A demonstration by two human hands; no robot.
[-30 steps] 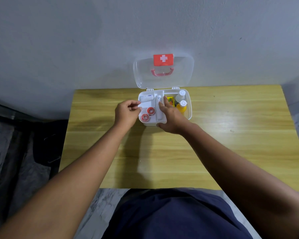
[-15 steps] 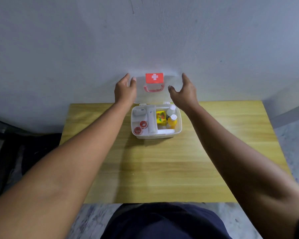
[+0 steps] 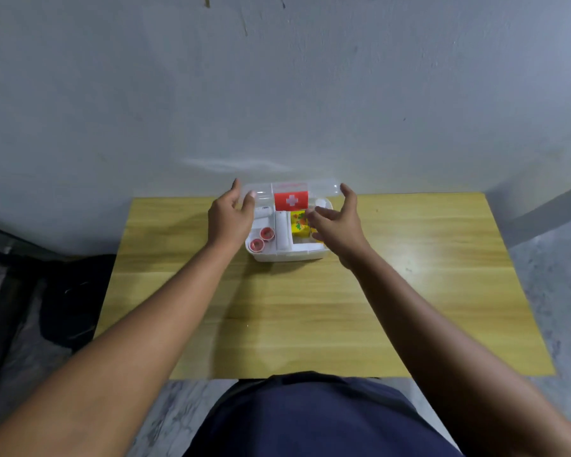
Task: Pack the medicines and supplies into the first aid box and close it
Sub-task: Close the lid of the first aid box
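Now left hand [image 3: 229, 215] pinches clear lid [image 3: 323, 190]; right hand [image 3: 339, 227] splayed, thumb bracing it, so we shut first aid box [image 3: 287, 257] squarely.

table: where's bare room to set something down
Bare table runs from the first aid box to the near edge, and rightward past the right hand. Crowded at the lid, which the left hand also flanks.

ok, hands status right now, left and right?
Left hand: pinches the clear plastic lid at its left edge.
Right hand: open, fingers spread at the lid's right edge.
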